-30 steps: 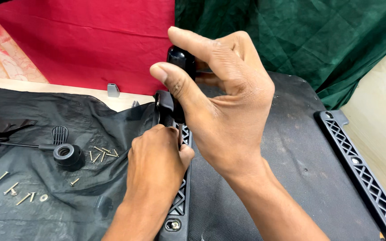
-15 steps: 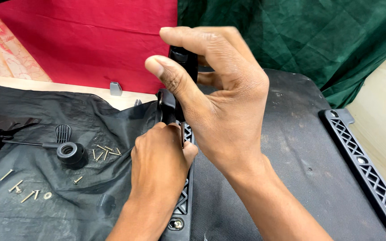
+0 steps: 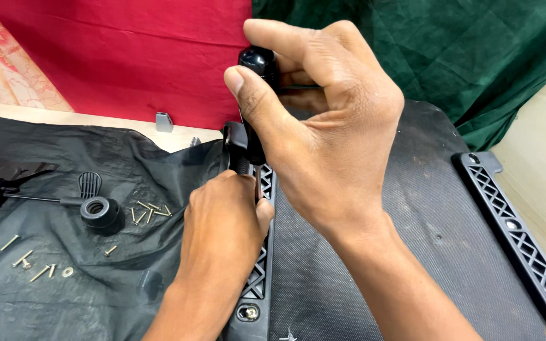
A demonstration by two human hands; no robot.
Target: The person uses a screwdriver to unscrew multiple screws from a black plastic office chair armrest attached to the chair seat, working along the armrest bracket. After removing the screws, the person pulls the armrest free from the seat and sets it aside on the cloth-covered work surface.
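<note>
Right hand: fingers clamped on screwdriver handle; long axis upright, tip down onto lattice rail. Left hand: nearer the rail, fingers closed around shaft at tip. Loose screws left of rail.

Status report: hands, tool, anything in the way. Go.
Right hand grips screwdriver, upright. Left hand steadies its tip at black lattice rail. Loose screws lie left, apart.

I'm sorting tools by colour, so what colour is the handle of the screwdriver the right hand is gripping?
Glossy black: the screwdriver handle shows best in the head view.
</note>
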